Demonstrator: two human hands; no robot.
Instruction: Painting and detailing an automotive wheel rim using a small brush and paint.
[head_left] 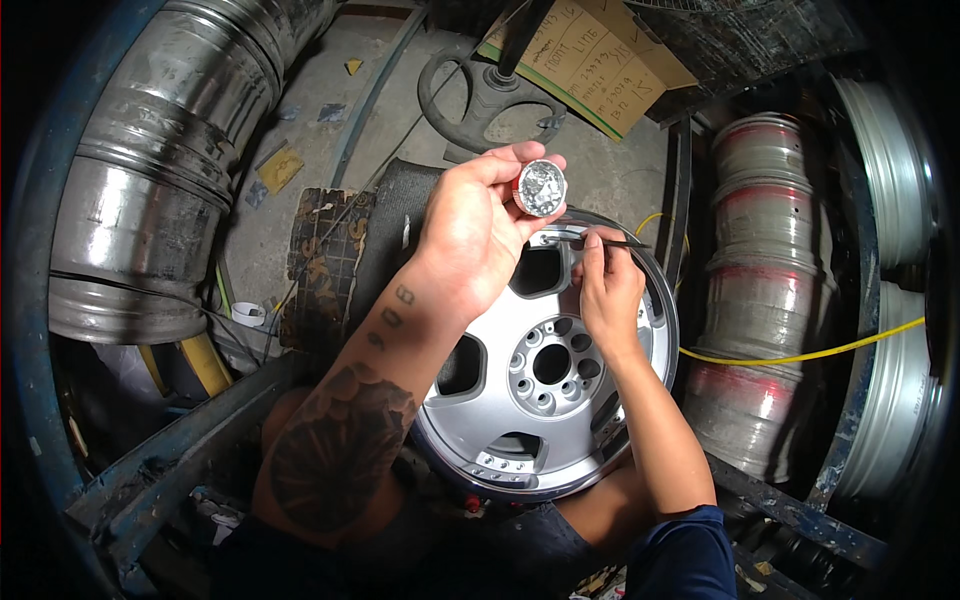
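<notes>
1 cup (pixel 543 188), 1 tool (pixel 625 244), 1 silver whl. (pixel 562 432), approx. 4 red-marked rims (pixel 762 228).

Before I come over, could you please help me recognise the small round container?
Find the silver spoked wheel; by its top edge the left hand holds the small round container. Unlike the slim dark tool in the right hand, it is red-sided with a blotchy grey face.

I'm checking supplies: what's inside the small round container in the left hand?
Mottled silvery material shows inside the small round container, held in the left hand. The material covers the bottom, so its depth can't be told.
</notes>
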